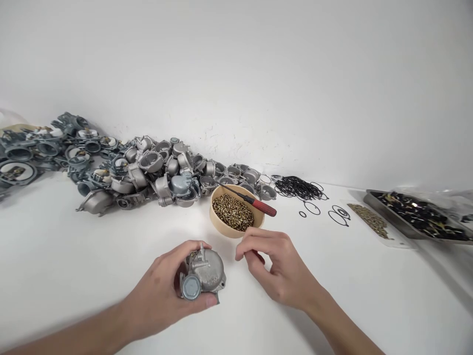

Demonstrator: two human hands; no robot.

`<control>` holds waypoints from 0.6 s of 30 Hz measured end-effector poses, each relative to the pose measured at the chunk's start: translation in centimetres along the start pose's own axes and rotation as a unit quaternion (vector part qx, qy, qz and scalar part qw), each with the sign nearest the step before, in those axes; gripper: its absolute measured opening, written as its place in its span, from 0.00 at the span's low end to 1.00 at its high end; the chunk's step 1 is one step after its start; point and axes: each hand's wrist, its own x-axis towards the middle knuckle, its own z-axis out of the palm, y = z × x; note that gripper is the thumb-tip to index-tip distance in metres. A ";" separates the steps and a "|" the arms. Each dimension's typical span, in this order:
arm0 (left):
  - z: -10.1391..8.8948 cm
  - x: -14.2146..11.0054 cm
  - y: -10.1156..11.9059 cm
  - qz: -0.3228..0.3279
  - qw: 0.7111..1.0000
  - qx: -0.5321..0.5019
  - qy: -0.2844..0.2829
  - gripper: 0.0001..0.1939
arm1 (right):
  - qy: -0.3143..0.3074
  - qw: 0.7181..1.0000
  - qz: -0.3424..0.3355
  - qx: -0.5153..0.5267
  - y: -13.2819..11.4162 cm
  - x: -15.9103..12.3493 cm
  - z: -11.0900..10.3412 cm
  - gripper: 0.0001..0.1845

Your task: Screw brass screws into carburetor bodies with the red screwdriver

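My left hand [166,286] is wrapped around a grey metal carburetor [209,271], its rounded float bowl facing up and a round plug at its near left side. Just right of it, my right hand [277,268] is closed with thumb and fingertips drawn together; whatever they pinch, if anything, is hidden. Beyond both hands stands a round cream bowl [220,224] full of brass-coloured screws [232,213]. A screwdriver [260,205] with a red and black handle lies across the bowl's rim, above the screws.
Carburetor bodies [79,155] and loose float bowls [151,161] form a long heap along the wall at left. Black rubber rings [299,188] lie right of the bowl. Farther right are small brass parts [369,219] on a white sheet and a metal tray [391,217] of black parts.
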 end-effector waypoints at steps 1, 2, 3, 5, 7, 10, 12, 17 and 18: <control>0.0 0.0 0.0 -0.002 1.000 -0.001 -0.002 0.30 | 0.004 1.000 0.015 0.010 -0.1 0.1 -0.1 0.14; 0.0 0.0 0.0 -0.005 1.000 -0.002 -0.004 0.30 | 0.007 0.999 0.025 0.024 -0.2 0.1 -0.1 0.13; -0.1 0.0 0.0 -0.009 1.000 -0.002 -0.005 0.30 | 0.010 0.999 0.031 0.041 -0.3 0.2 -0.2 0.13; -0.1 0.0 -0.1 -0.014 1.000 -0.002 -0.008 0.31 | 0.015 0.996 0.028 0.083 -0.4 0.4 -0.3 0.12; -0.1 0.0 -0.2 -0.011 1.000 -0.004 -0.008 0.31 | 0.013 0.993 0.003 0.118 -0.7 0.4 -0.4 0.10; -0.2 0.0 -0.5 -0.002 1.000 -0.007 -0.008 0.32 | 0.010 0.991 -0.054 0.124 -1.0 0.3 -0.5 0.08; -0.2 0.0 -0.6 0.000 1.000 -0.005 -0.007 0.32 | 0.008 0.990 -0.089 0.109 -1.1 0.1 -0.5 0.08; -0.2 -0.1 -0.6 0.001 1.000 -0.007 -0.007 0.32 | -0.024 0.986 -0.138 0.090 -0.7 0.0 0.2 0.06; -0.2 -0.1 -0.5 0.001 1.000 -0.005 -0.006 0.32 | -0.031 0.986 -0.141 0.085 -0.5 0.0 0.4 0.06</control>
